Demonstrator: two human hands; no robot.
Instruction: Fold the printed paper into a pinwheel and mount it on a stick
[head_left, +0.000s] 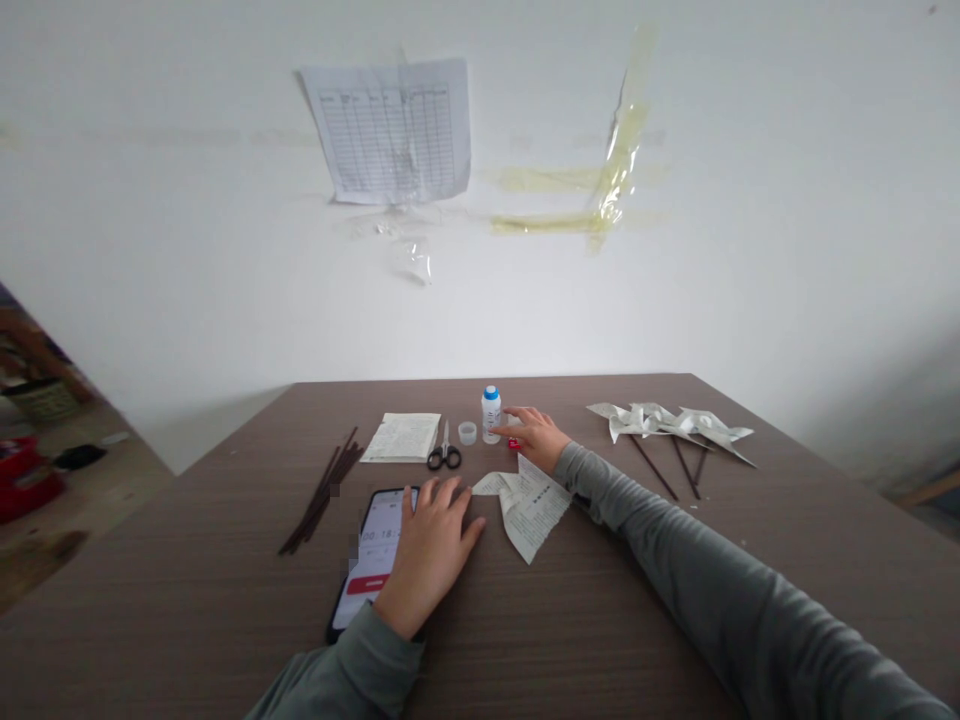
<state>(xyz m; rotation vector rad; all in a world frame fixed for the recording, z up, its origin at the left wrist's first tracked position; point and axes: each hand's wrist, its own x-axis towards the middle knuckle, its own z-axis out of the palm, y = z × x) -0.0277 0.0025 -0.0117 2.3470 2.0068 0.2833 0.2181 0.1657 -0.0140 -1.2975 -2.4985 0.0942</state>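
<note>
The white bottle (491, 420) with a blue top stands upright, its long axis vertical, at nine o'clock from my right hand (534, 436), the nearer of my hands. That one is open, fingers parted beside the bottle; I cannot tell whether any touches. From my left hand (435, 535), spread loosely over the phone (369, 558) and gripping nothing, the bottle lies at one o'clock, the folded paper (538, 505) at two, dark sticks (326, 495) at ten. Under everything is a brown counter (562, 630); at twelve, a white wall (225, 290) bears a taped sheet (401, 130).
</note>
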